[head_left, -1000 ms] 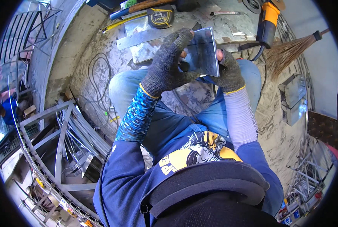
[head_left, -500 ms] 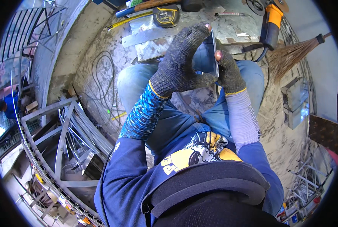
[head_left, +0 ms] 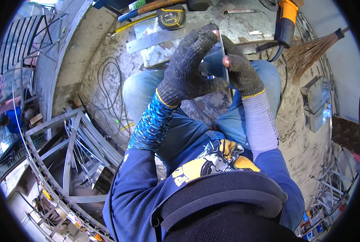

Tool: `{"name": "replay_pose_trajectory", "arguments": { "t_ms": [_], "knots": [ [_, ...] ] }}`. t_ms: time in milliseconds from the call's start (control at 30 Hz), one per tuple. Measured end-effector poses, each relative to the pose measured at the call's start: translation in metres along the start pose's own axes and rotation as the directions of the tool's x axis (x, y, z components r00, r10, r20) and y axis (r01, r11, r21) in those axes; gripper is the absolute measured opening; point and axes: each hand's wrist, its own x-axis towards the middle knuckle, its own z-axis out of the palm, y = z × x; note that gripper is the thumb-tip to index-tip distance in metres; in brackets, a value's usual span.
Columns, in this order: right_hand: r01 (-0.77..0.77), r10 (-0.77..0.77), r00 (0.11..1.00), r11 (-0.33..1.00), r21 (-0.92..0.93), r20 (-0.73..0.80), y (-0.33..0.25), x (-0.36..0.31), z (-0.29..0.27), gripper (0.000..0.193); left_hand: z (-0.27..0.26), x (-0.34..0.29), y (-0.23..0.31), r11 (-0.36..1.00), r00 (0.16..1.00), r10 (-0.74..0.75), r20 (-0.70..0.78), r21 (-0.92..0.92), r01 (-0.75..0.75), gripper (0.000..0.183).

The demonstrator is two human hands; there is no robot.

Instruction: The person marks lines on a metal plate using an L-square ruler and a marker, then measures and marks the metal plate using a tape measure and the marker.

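Note:
Both hands wear dark knitted gloves with bare fingertips. Between them, above my lap, is a thin flat piece with a dark bluish reflective face (head_left: 214,63), probably sheet metal, tilted so its bright edge shows. My left hand (head_left: 186,68) is closed on its left side, fingers at the top and thumb below. My right hand (head_left: 245,76) grips the opposite side, a bare fingertip close to the edge; some of its fingers are hidden behind. Beyond my hands, a flat metal strip (head_left: 147,41) and a yellow-and-black tape measure (head_left: 171,18) lie on a low metal-topped work surface (head_left: 212,20).
An orange-and-black angle grinder (head_left: 286,24), a marker (head_left: 239,11) and a wooden-handled tool (head_left: 151,7) are at the far side. A straw broom (head_left: 313,54) and metal boxes (head_left: 315,103) stand right. Curved metal frames (head_left: 69,161) fill the left; a cable (head_left: 107,94) loops on the floor.
My hands and the flat piece have shifted slightly left, and the piece looks more edge-on. The view has moved a little. Both hands keep their grip.

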Motion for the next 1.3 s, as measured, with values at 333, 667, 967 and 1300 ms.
{"name": "replay_pose_trajectory", "arguments": {
  "t_ms": [333, 667, 967, 1300],
  "knots": [
    [0.036, -0.037, 0.999, 0.997, -0.063, -0.011, -0.004, 0.001, -0.001, 0.094, 0.002, 0.004, 0.005, 0.997, 0.995, -0.075, 0.066, 0.006, 0.075, 0.108],
    [0.003, 0.007, 0.999, 0.98, -0.197, 0.05, -0.022, -0.003, 0.009, 0.102, -0.008, 0.006, 0.011, 0.999, 1.0, 0.027, -0.004, 0.038, -0.027, 0.104],
    [-0.018, 0.019, 1.0, 0.984, -0.175, 0.007, -0.007, 0.0, -0.012, 0.107, 0.004, 0.008, 0.002, 0.999, 0.995, -0.03, 0.095, 0.024, 0.028, 0.113],
    [-0.038, 0.034, 0.999, 0.962, 0.27, 0.02, -0.015, 0.0, 0.0, 0.088, 0.001, -0.002, -0.015, 0.98, 0.971, -0.194, 0.139, -0.007, 0.197, 0.115]
  ]
}}
